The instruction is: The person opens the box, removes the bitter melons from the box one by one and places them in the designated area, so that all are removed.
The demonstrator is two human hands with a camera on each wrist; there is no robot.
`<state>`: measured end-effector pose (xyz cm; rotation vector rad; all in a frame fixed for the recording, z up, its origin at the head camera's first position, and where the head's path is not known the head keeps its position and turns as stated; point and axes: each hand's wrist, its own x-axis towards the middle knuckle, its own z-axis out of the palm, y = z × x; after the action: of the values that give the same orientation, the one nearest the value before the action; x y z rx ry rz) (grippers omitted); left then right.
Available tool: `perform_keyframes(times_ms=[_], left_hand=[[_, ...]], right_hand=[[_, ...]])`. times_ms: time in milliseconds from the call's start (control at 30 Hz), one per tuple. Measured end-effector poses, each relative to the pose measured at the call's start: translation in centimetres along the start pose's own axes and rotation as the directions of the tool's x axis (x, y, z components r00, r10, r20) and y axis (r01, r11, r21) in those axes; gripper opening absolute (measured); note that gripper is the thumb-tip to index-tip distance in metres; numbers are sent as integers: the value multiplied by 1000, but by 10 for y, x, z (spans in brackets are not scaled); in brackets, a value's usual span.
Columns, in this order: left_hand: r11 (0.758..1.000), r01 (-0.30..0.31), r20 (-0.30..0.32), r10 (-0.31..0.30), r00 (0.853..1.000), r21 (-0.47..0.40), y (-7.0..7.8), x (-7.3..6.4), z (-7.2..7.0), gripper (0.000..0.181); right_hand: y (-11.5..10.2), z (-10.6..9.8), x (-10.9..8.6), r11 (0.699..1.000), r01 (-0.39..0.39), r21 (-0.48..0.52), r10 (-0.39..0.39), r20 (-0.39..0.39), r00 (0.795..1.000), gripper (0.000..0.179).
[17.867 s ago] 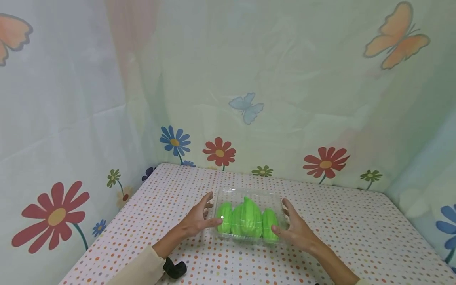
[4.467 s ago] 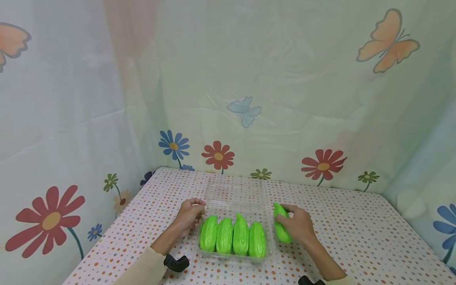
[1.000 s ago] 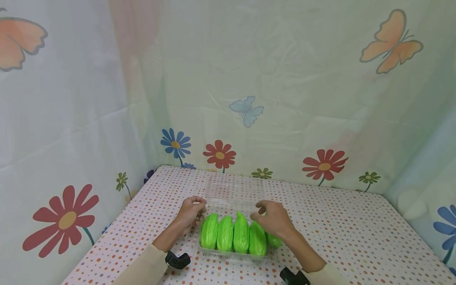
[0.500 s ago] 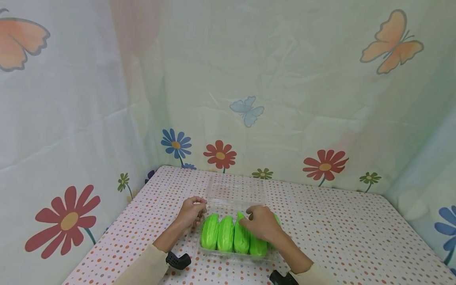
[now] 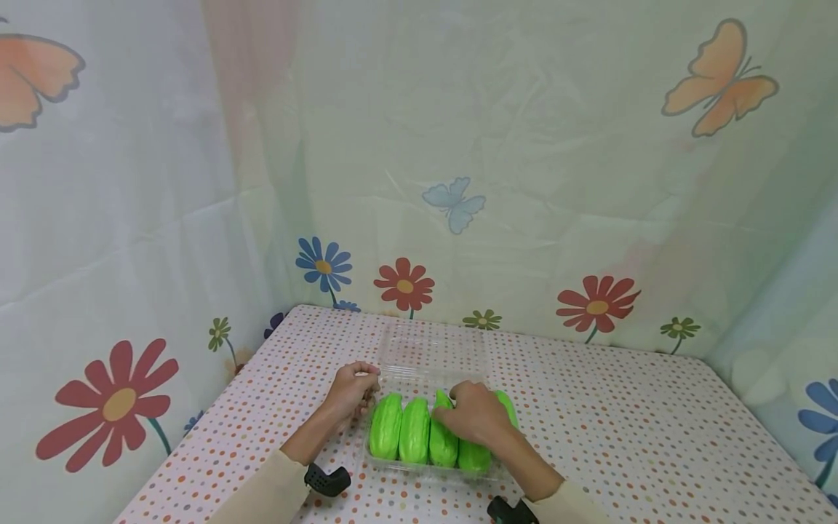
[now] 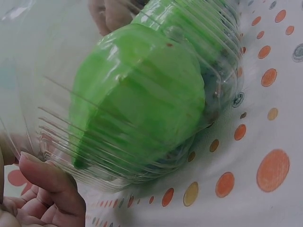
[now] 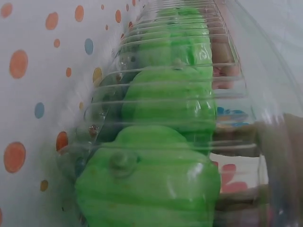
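Observation:
A clear plastic clamshell box stands on the table with its lid folded back. Bright green, ridged, elongated fruit-like pieces lie side by side in it; the leftmost green piece is fully visible. My left hand pinches the box's left edge near the hinge, fingers curled beside the plastic wall. My right hand lies over the right-hand pieces, thumb against the third green piece and fingers bent. It hides the upper part of the fourth green piece. Another green piece shows beyond its knuckles.
A dotted cloth covers the table. Hanging sheets printed with flowers and butterflies close off the back and the sides. A black wrist device is on each forearm.
The box, closed at first, has been opened. My right hand has brought a green piece from the right to the row and moved left over the pieces. My left hand stays at the edge.

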<state>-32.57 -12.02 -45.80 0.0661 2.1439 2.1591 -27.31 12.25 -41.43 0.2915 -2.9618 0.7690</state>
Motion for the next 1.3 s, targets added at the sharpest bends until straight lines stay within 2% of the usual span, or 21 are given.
perform_keyframes(times_ms=[67, 233, 500, 733, 933, 1100, 1300], left_hand=[[1000, 1, -2, -1, 1000, -1, 0, 0, 0, 37], [1000, -1, -5, 1, 1000, -3, 0, 0, 1, 37], [1000, 4, -4, -4, 1000, -2, 0, 0, 0, 37], [1000, 3, -3, -3, 1000, 1, 0, -1, 0, 37], [1000, 3, -3, -3, 1000, -1, 1, 1, 0, 37], [1000, -1, -1, 1, 1000, 8, 1, 0, 0, 38], [1000, 3, -7, -3, 1000, 9, 1, 0, 0, 38]], right_hand=[[0, 2, 0, 1000, -1, -4, 1, 1, 1000, 34], [-3, 4, 0, 1000, -11, -22, 11, 9, 1000, 42], [-7, 4, 1, 999, -19, -48, 20, 25, 999, 40], [-6, 4, 1, 999, -27, -21, 28, 24, 999, 29], [-5, 3, 2, 999, -21, 29, 20, 19, 1000, 40], [-4, 3, 1, 998, -14, 62, 14, -6, 1000, 29], [-4, 1, -1, 995, 0, 104, 4, -36, 999, 30]])
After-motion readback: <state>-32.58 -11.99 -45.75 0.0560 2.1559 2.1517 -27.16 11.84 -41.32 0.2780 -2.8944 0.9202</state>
